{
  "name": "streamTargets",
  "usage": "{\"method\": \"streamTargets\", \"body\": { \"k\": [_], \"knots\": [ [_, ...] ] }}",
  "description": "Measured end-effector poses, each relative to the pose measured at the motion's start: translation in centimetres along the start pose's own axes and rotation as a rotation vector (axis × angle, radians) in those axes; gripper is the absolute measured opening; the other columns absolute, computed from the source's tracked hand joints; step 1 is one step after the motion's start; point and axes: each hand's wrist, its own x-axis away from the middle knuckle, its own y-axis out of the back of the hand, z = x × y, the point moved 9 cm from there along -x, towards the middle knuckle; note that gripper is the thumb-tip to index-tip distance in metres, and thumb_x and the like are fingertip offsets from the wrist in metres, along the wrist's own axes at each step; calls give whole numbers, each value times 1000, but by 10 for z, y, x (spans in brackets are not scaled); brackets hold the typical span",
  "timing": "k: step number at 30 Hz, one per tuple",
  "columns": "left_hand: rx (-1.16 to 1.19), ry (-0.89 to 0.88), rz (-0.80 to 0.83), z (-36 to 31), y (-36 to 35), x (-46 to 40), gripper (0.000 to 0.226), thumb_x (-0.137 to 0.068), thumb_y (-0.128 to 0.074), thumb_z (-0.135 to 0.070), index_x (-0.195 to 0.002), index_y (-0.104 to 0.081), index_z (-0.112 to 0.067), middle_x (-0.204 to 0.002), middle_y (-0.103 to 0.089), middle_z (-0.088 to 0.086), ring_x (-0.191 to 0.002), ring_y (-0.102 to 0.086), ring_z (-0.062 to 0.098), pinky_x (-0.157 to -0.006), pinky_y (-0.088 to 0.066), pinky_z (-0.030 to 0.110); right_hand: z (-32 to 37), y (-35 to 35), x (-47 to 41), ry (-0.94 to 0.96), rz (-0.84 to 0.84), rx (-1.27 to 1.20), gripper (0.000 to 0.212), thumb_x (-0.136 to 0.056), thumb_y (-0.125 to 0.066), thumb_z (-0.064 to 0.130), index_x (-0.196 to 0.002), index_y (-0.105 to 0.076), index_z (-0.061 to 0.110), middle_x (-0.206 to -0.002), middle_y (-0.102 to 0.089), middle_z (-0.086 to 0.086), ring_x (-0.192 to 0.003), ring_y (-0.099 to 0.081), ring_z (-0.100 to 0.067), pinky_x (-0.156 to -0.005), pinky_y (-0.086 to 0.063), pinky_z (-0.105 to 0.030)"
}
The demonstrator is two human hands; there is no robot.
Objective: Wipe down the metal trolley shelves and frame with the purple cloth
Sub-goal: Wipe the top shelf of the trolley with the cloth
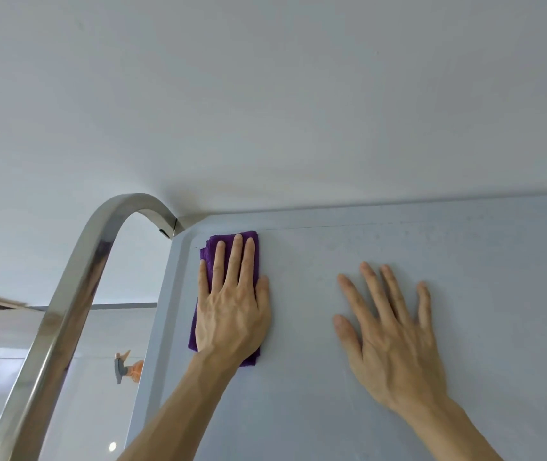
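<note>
A person's left hand (232,311) presses flat, fingers spread, on a folded purple cloth (228,242) laid against the top shelf (431,234) of a metal trolley, just inside the shelf's far corner on the left-hand side. The right hand (395,331) lies well apart from it, palm down and fingers splayed wide on bare metal, holding nothing and apparently bracing the trolley. Beyond the left hand's fingertips, the polished handle frame (66,307) arches up from that corner. Faint specks show on the shelf past the right hand, so most of this surface likely awaits wiping. The risks from here look modest: the cloth, pinned only by an open palm, could bunch or slide out on a fast stroke, and the bare right palm may leave fresh prints on metal already cleaned.
</note>
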Motion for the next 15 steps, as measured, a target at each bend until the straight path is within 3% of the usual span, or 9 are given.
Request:
{"method": "streamTargets", "body": {
  "k": [4,9,12,15],
  "knots": [
    [-5,-86,22,-17,-1,1,61,-99,-14,-41,-156,-1,-25,-163,1,-9,-151,7,16,-122,6,40,0,1,1,-11,15,-1,58,-98,-30,52,-149,-40,27,-159,-33,-6,-148,-25,-28,-114,-17,-65],
    [8,-306,30,-67,-8,10,59,-101,-18,-38,-157,-11,-20,-164,-8,-4,-152,-2,22,-123,-7,48,-2,0,1,-37,32,-3,55,-99,-29,52,-150,-38,31,-159,-31,-2,-149,-24,-23,-116,-17,-62],
    [28,-400,50,-69,-8,3,58,-101,-19,-37,-157,-14,-24,-164,-10,-8,-152,-2,17,-123,-7,44,-3,0,-2,-46,36,-8,55,-100,-28,53,-150,-37,32,-160,-31,-1,-149,-24,-23,-116,-17,-61],
    [56,-326,44,-40,-2,-39,56,-102,-25,-34,-156,-11,-30,-164,-7,-13,-151,2,10,-123,-1,36,-2,-1,-1,-46,39,-11,55,-99,-27,52,-150,-38,32,-159,-32,-1,-149,-24,-23,-116,-18,-61]
  ]
}}
